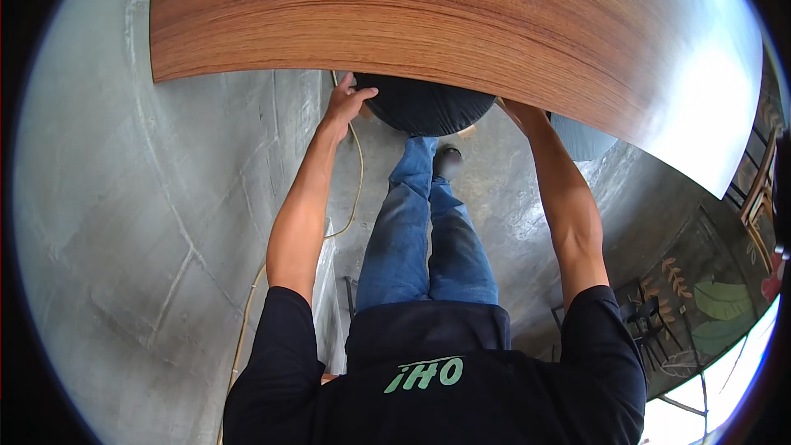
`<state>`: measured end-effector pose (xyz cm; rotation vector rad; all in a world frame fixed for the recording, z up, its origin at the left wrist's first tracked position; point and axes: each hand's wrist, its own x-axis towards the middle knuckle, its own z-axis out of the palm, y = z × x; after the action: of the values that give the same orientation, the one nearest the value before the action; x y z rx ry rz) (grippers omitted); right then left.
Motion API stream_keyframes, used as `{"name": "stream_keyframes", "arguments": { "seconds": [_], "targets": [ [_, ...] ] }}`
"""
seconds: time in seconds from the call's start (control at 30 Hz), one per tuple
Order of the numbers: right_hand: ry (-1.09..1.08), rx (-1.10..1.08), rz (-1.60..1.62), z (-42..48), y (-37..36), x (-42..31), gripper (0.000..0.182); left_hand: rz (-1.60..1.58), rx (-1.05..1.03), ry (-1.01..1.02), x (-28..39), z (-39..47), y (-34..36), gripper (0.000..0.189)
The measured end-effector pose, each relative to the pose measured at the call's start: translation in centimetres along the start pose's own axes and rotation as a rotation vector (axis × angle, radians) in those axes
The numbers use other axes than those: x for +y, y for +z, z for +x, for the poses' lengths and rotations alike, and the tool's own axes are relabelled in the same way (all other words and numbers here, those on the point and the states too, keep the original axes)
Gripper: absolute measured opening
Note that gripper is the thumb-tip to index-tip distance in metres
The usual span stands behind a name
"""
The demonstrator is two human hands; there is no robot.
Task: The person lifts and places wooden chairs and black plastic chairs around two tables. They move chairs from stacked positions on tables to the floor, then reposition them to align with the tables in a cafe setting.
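Note:
A wood-grain table top (395, 25) spans the upper part of the view, with glare on its right end. Under its near edge shows the rounded front of a black cushioned seat (432, 105). My left hand (349, 102) is at the seat's left side, thumb and a finger apart, close below the table edge; whether it grips the seat is unclear. My right hand (519, 112) is at the seat's right side, its fingers mostly hidden under the table top. The seat's far part is hidden by the table.
A grey rounded seat (583, 136) stands partly under the table at right. A yellowish cable (358, 179) runs along the floor and the grey wall (167, 198) at left. Dark chairs (646, 321) stand by a leaf-painted wall at lower right.

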<state>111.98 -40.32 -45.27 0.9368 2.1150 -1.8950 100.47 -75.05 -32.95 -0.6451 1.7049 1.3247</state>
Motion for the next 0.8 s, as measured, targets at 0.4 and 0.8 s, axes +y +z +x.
{"name": "stream_keyframes", "arguments": {
  "seconds": [0.4,0.8],
  "targets": [
    [-0.038,0.117,-0.492,1.9,-3.1,-0.7,0.036,-0.075,0.048,0.148,-2.2,4.8,0.0,0.047],
    [-0.133,0.102,-0.908,5.0,-4.4,-0.9,0.032,-0.312,0.029,0.286,-2.8,4.1,2.4,0.043]
  ]
}}
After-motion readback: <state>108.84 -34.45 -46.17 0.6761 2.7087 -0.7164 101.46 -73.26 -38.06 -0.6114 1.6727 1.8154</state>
